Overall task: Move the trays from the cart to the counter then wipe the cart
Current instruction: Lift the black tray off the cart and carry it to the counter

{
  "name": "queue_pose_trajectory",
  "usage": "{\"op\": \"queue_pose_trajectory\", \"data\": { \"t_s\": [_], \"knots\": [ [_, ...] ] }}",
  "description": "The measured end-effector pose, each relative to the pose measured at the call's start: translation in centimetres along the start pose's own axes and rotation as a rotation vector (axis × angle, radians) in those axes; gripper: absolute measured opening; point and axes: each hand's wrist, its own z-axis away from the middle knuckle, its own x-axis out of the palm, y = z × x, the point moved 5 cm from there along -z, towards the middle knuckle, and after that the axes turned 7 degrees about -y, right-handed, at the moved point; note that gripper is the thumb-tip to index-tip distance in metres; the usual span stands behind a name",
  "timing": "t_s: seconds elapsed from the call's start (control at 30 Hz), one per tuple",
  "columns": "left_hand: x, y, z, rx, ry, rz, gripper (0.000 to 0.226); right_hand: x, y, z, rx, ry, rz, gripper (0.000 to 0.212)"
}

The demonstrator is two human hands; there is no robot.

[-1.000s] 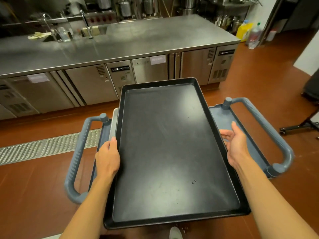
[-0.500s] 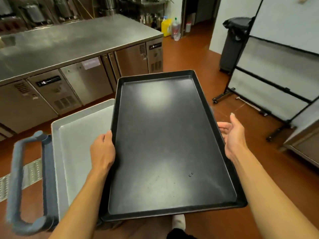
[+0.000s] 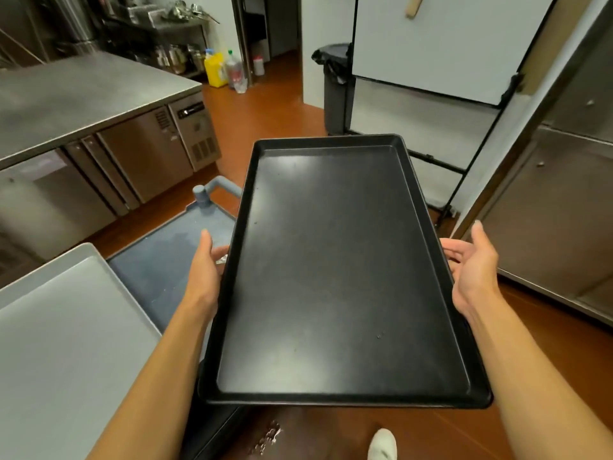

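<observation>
A large black tray [image 3: 338, 267] hangs in the air in front of me, held by its two long sides. My left hand [image 3: 204, 270] grips its left edge, fingers under the rim. My right hand [image 3: 474, 270] holds the right edge with the thumb up and fingers curled beneath. At lower left a silver tray [image 3: 63, 333] lies on the blue-grey cart [image 3: 166, 260], whose handle post [image 3: 200, 194] shows beside the black tray. The steel counter [image 3: 76, 94] stands at upper left.
A black bin [image 3: 333, 84] and a whiteboard on a black wheeled frame [image 3: 431, 61] stand ahead. Steel cabinets [image 3: 557, 200] fill the right side. Bottles and a yellow jug [image 3: 215, 69] sit on the floor by a doorway. My shoe [image 3: 381, 443] shows below.
I have turned to the right with the black tray, away from the cart. The cart and silver tray have slid to the lower left, and the steel cabinets have come into view at right.
</observation>
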Motion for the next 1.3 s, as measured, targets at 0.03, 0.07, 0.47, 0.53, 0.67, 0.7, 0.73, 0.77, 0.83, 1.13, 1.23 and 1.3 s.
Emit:
{"op": "queue_pose_trajectory", "data": {
  "t_s": [0.03, 0.07, 0.47, 0.53, 0.67, 0.7, 0.73, 0.77, 0.83, 1.13, 1.23, 1.3],
  "knots": [
    [1.9, 0.3, -0.6, -0.006, -0.002, 0.01, 0.077, -1.1, -0.7, -1.2, -0.008, 0.007, 0.0, 0.082],
    [3.7, 0.6, -1.4, -0.009, -0.003, 0.027, 0.078, -2.2, -1.5, -2.5, -0.014, 0.011, -0.002, 0.082],
    [18.9, 4.3, -9.6, 0.036, 0.115, 0.216, 0.084, -7.4, -12.1, -18.7, -0.028, -0.079, 0.044, 0.084],
    [20.1, 5.1, -11.1, 0.051, 0.145, 0.218, 0.082, -7.3, -13.1, -21.2, -0.024, -0.088, 0.056, 0.088],
    [21.6, 7.0, -15.0, 0.09, 0.19, 0.226, 0.076, -5.3, -14.8, -26.0, -0.047, -0.114, 0.061, 0.085],
    [21.8, 7.5, -16.4, 0.093, 0.197, 0.226, 0.076, -4.5, -15.2, -27.5, -0.058, -0.124, 0.061, 0.082],
    [22.0, 7.9, -17.7, 0.091, 0.202, 0.227, 0.076, -3.7, -15.7, -28.8, -0.069, -0.133, 0.063, 0.08],
    [22.2, 8.3, -19.3, 0.088, 0.206, 0.225, 0.076, -2.9, -16.1, -30.3, -0.074, -0.14, 0.072, 0.078],
    [22.5, 9.5, -22.3, 0.083, 0.206, 0.225, 0.076, -1.1, -16.9, -33.7, -0.083, -0.157, 0.094, 0.075],
    [23.4, 16.8, -36.0, 0.087, 0.286, 0.205, 0.073, 8.9, -20.8, -49.9, -0.049, -0.213, 0.141, 0.081],
    [22.4, 19.0, -39.6, 0.088, 0.312, 0.206, 0.075, 12.6, -22.0, -54.1, -0.028, -0.227, 0.138, 0.085],
    [21.4, 20.3, -42.0, 0.104, 0.346, 0.22, 0.076, 15.3, -22.6, -57.0, -0.022, -0.242, 0.158, 0.084]
  ]
}}
